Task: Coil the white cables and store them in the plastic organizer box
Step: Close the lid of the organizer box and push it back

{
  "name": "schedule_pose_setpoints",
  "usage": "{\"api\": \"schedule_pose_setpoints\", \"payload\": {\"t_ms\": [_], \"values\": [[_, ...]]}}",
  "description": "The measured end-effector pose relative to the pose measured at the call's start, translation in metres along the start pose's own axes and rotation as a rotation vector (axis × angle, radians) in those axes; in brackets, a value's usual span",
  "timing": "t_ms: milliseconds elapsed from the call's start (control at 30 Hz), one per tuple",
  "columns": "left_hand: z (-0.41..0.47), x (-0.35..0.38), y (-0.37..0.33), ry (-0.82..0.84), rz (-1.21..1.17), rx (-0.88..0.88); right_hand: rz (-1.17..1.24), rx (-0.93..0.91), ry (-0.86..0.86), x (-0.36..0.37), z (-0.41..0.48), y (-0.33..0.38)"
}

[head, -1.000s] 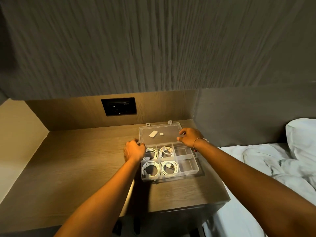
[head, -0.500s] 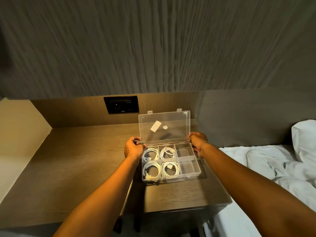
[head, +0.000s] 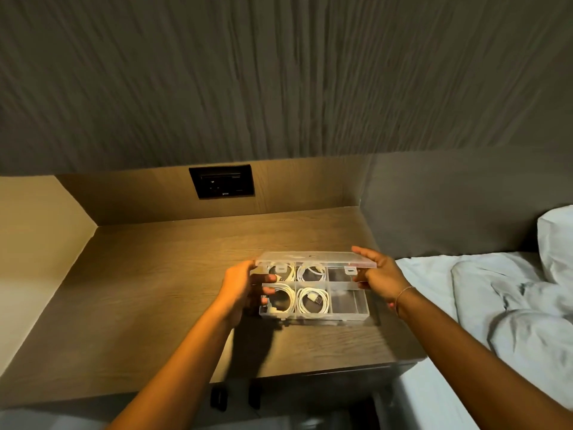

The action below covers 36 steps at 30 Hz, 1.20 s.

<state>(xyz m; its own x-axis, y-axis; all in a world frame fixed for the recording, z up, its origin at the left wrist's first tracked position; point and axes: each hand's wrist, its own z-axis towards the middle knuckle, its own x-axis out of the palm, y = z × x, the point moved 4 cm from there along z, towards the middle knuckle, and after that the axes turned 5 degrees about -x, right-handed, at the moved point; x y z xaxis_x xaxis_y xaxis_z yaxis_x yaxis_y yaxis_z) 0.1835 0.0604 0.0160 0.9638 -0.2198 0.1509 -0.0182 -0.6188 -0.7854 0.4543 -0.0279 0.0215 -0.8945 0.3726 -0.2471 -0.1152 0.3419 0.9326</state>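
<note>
A clear plastic organizer box (head: 349,315) stands on the wooden bedside table (head: 173,283). Several coiled white cables (head: 312,299) lie in its left and middle compartments, one coil per compartment. The two right compartments look empty. The clear lid (head: 316,259) is tilted forward, nearly level, hovering over the back row. My left hand (head: 240,285) grips the lid's left end, fingers reaching under it. My right hand (head: 379,274) holds the lid's right end between thumb and fingers.
A black socket panel (head: 221,180) sits in the wooden back wall. A bed with white sheets (head: 483,293) and a pillow (head: 556,240) adjoins the table's right edge. A beige side wall (head: 34,237) bounds the table on the left.
The lid lay flat behind the box, then stood upright, and now has swung forward and down over the compartments. Both hands moved with its ends.
</note>
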Motion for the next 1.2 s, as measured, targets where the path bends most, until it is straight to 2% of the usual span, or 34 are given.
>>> {"api": "schedule_pose_setpoints", "payload": {"t_ms": [100, 167, 267, 333, 533, 667, 833, 933, 1100, 1200], "values": [[-0.012, 0.002, 0.007, 0.143, -0.064, -0.067, 0.115, 0.062, 0.103, -0.008, -0.011, 0.003], [-0.018, 0.001, 0.01, 0.201, -0.118, -0.084, 0.368, 0.164, 0.15, -0.015, -0.021, -0.003], [-0.022, 0.002, 0.012, 0.233, -0.151, -0.09, 0.701, 0.268, 0.199, -0.011, -0.04, -0.011], [-0.025, 0.004, 0.013, 0.193, -0.117, -0.075, 0.735, 0.278, 0.225, -0.002, -0.049, -0.012], [-0.031, 0.0, 0.025, 0.011, 0.022, -0.01, 0.526, 0.252, -0.037, 0.007, -0.057, -0.018], [-0.032, -0.005, 0.033, -0.077, 0.109, 0.039, 0.352, 0.249, -0.121, 0.013, -0.065, -0.027], [-0.025, -0.007, 0.044, -0.101, 0.251, 0.199, 0.216, 0.177, -0.154, 0.021, -0.074, -0.029], [-0.022, -0.009, 0.048, -0.173, 0.463, 0.275, 0.087, 0.098, -0.161, 0.026, -0.079, -0.034], [-0.025, -0.012, 0.057, -0.326, 0.813, 0.416, 0.04, -0.032, -0.237, 0.033, -0.081, -0.051], [-0.027, -0.012, 0.058, -0.411, 1.046, 0.511, -0.084, -0.035, -0.227, 0.031, -0.076, -0.061]]}}
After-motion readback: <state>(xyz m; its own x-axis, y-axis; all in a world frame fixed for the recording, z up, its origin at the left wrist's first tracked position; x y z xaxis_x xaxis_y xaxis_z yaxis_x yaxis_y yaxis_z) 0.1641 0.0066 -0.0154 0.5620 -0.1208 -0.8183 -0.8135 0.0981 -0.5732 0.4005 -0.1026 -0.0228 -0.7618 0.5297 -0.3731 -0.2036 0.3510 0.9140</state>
